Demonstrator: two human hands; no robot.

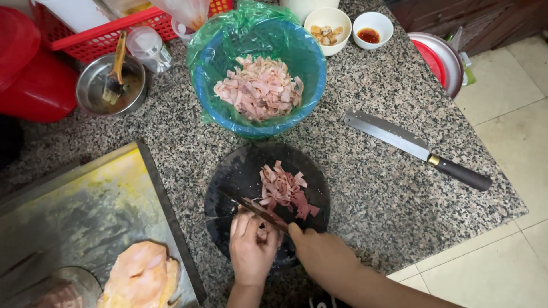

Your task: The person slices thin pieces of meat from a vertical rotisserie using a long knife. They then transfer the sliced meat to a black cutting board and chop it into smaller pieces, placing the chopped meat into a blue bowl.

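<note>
Hands (pixel 285 248) slice pink meat (pixel 282 191) on round board (pixel 228 177); knife (pixel 260 212) in right.

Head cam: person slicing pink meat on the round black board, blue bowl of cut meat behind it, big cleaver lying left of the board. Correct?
Not quite. The cleaver lies to the right of the round black board, not left, as the head view shows. The rest holds: the right hand cuts with a knife, the left hand steadies the meat, the blue bowl sits behind.

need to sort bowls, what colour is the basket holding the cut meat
Blue basket, lined with a green plastic bag; the head view shows it.
</note>
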